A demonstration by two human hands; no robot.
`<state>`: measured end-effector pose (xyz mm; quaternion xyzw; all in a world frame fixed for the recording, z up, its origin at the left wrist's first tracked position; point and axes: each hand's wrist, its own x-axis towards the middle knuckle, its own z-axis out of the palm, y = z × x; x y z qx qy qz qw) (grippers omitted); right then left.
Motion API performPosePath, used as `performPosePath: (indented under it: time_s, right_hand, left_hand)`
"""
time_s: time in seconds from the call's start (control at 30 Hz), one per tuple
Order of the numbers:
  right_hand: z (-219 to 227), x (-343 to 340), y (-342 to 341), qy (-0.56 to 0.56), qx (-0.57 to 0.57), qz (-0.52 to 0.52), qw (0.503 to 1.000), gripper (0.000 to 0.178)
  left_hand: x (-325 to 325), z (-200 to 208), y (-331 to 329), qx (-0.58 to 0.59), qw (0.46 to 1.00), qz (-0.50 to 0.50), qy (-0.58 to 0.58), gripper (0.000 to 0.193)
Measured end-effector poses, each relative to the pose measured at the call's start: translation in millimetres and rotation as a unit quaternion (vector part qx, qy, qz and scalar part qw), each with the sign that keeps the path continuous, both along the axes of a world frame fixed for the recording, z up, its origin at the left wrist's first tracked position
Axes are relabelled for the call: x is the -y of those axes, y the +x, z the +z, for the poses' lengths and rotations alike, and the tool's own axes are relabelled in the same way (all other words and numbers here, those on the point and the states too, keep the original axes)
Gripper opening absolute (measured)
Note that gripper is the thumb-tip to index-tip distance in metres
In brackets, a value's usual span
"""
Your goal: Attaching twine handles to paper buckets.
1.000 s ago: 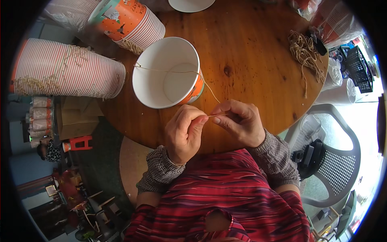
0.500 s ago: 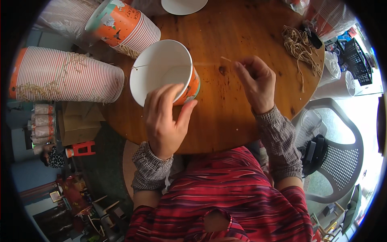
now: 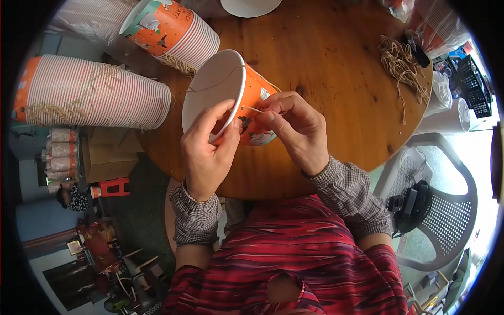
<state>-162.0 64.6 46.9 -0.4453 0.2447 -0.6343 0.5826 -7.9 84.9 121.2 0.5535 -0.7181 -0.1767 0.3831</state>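
In front of me an orange paper bucket (image 3: 257, 84) with a white inside tilts on the wooden table, its mouth turned to the left. My left hand (image 3: 209, 144) pinches the near part of its rim, fingers inside and thumb outside. A thin twine (image 3: 220, 82) crosses the bucket's mouth and runs over the rim to the outside. Close to a small hole in the bucket's wall, my right hand (image 3: 296, 126) pinches the twine's pale end between thumb and fingertips. Whether that end sits in the hole, I cannot tell.
Two stacks of nested paper buckets (image 3: 100, 94) (image 3: 173, 34) with twine on them lie at the left. A bundle of loose twine (image 3: 401, 65) rests at the table's right. Beyond it are wrapped buckets (image 3: 438, 26). A grey plastic chair (image 3: 446, 210) stands at the right.
My right hand has moved left with the twine end, up to the bucket's outer wall. The left hand has closed on the rim, and the bucket has turned, showing more of its orange side.
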Motion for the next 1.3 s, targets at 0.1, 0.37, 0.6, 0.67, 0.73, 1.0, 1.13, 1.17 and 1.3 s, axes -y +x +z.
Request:
performPosePath:
  time_s: [0.1, 0.37, 0.6, 0.67, 0.73, 1.0, 1.13, 1.17, 1.3]
  right_hand:
    - [1.0, 0.0, 1.3, -0.010, -0.025, -0.011, 1.000, 0.005]
    - [0.2, 2.9, -2.9, -0.044, -0.077, -0.033, 0.996, 0.006]
    - [10.4, 2.5, -4.5, -0.078, -0.185, -0.064, 0.978, 0.006]
    - [14.7, -7.2, -11.1, -0.127, -0.265, -0.088, 0.952, 0.010]
    - [7.2, -9.9, -17.5, -0.154, -0.330, -0.094, 0.927, 0.013]
    - [30.7, -8.5, -32.3, -0.144, -0.385, -0.056, 0.910, 0.025]
    - [17.3, -1.5, -26.9, -0.145, -0.393, -0.056, 0.906, 0.023]
    - [18.1, -1.5, -25.3, -0.113, -0.384, -0.041, 0.916, 0.022]
    - [28.6, -4.7, -15.4, -0.010, -0.351, 0.048, 0.935, 0.018]
  left_hand:
    - [-1.0, -1.9, 0.8, -0.016, 1.000, -0.002, -0.009, 0.026]
    - [0.0, 0.3, -3.4, 0.012, 1.000, -0.005, -0.012, 0.028]
    - [0.3, -4.7, -6.9, 0.049, 0.997, -0.051, -0.031, 0.033]
    - [-3.9, 2.1, -12.2, 0.138, 0.986, -0.091, 0.016, 0.016]
    - [-3.4, -6.8, -15.5, 0.144, 0.985, -0.091, -0.031, 0.011]
    - [-12.6, -27.1, -4.7, 0.125, 0.983, -0.038, -0.129, 0.011]
    - [-3.0, -27.5, 0.3, 0.044, 0.989, -0.047, -0.136, 0.009]
    - [-1.6, -28.2, 0.8, 0.043, 0.989, -0.046, -0.136, 0.009]
    - [1.7, -31.0, 2.0, -0.013, 0.993, -0.030, -0.109, 0.009]
